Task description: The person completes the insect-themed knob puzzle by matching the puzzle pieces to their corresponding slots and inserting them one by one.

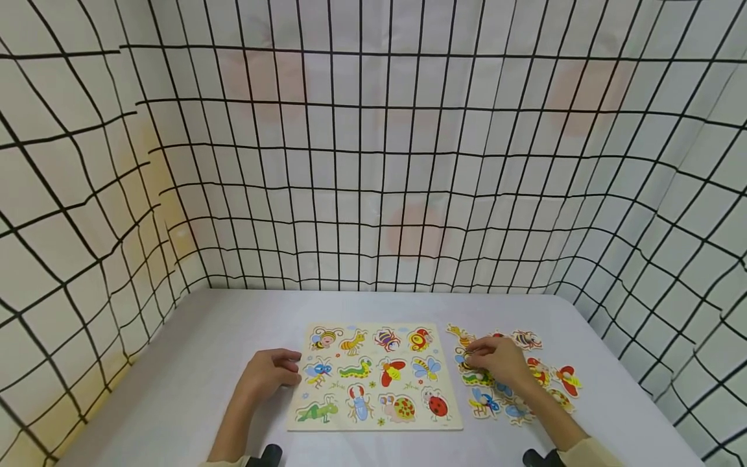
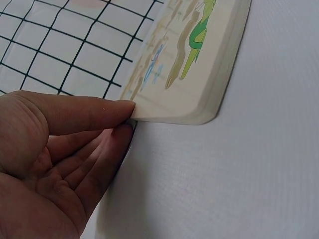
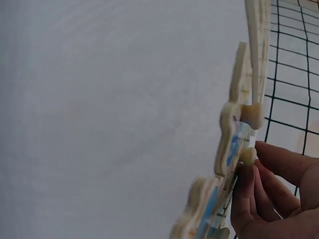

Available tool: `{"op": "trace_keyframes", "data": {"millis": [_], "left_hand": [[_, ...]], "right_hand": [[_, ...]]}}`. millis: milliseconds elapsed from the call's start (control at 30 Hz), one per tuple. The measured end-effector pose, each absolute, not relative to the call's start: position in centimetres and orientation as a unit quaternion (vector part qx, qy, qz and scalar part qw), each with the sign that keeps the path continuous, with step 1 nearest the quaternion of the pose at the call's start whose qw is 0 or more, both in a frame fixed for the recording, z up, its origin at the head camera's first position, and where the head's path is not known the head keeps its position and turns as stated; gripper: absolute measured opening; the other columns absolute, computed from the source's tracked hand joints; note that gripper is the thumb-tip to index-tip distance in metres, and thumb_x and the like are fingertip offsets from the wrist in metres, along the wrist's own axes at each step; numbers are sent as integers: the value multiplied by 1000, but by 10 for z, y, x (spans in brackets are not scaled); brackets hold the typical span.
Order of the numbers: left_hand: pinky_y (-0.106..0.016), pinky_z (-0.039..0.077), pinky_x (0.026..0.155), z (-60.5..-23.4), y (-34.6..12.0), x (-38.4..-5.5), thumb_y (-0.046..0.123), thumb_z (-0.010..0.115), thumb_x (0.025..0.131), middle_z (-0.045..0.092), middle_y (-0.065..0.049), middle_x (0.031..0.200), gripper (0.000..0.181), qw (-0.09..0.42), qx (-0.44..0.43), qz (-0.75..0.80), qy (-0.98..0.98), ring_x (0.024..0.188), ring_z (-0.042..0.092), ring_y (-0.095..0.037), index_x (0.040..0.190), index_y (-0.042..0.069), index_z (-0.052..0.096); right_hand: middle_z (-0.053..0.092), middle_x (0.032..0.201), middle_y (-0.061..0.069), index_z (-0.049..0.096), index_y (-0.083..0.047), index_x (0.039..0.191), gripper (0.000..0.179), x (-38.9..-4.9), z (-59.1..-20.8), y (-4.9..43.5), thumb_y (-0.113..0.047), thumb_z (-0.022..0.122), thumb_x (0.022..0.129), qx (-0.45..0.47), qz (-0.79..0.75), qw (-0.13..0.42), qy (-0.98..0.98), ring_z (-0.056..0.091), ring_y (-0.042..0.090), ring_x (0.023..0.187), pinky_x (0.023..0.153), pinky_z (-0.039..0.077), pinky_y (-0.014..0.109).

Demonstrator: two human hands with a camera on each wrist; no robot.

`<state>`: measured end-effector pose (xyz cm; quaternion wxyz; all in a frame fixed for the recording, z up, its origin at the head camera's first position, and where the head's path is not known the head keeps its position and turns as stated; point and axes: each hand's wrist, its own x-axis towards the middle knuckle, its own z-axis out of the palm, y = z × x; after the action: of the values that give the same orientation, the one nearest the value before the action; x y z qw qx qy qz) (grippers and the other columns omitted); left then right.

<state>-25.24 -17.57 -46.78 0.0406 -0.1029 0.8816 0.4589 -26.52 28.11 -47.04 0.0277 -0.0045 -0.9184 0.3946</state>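
With our left hand (image 1: 268, 375) we pinch the left edge of the cream rectangular wooden board (image 1: 341, 425). Our right hand (image 1: 498, 360) pinches the pale knob (image 3: 247, 157) of a flat, blue-printed wooden piece (image 3: 228, 139), just right of the board.

White walls (image 1: 372, 126) w/ blk grid (image 1: 360, 78); white tbl (image 1: 175, 376) below.

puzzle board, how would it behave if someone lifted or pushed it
The puzzle board looks stiff, given its thick, straight edge. Lying flat on the table, it would probably slide rather than roll or tip if pushed.
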Motion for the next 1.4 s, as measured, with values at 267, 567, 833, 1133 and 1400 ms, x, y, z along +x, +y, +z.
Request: {"op": "trace_keyframes", "data": {"millis": [267,567,833,1133,1400], "left_hand": [[-30,49,68,-468,-175,-252,4,82,75,68,-5,87,43,43,-107,468,876,78,59,-19,118,6,73],[-30,52,69,-468,-177,-251,2,82,73,67,-6,84,44,40,-119,478,869,77,60,-21,116,5,74],[-29,49,68,-467,-176,-251,3,83,75,67,-6,86,43,42,-113,474,872,78,59,-20,117,5,74],[-30,49,69,-469,-177,-254,3,82,75,67,-6,85,43,38,-118,471,873,77,59,-20,116,5,74],[-29,50,68,-468,-174,-252,2,82,74,67,-7,84,42,36,-125,471,872,76,60,-20,115,4,74]], "right_hand": [[73,88,1,77,-7,103,20,-265,-474,280,-15,80,85,-6,392,20,-920,64,12,79,67,50,25],[73,92,4,76,-5,106,23,-264,-466,276,-15,79,85,-25,407,-10,-913,63,15,81,69,50,28],[72,90,2,76,-6,106,24,-267,-467,278,-18,80,85,-41,414,-25,-909,63,15,79,70,50,31],[71,85,1,77,-6,102,23,-272,-470,282,-16,82,82,-23,411,-21,-911,63,16,75,68,50,30],[71,84,3,76,-5,100,23,-271,-466,282,-16,83,81,-11,407,-24,-913,63,16,72,67,50,31]]}}
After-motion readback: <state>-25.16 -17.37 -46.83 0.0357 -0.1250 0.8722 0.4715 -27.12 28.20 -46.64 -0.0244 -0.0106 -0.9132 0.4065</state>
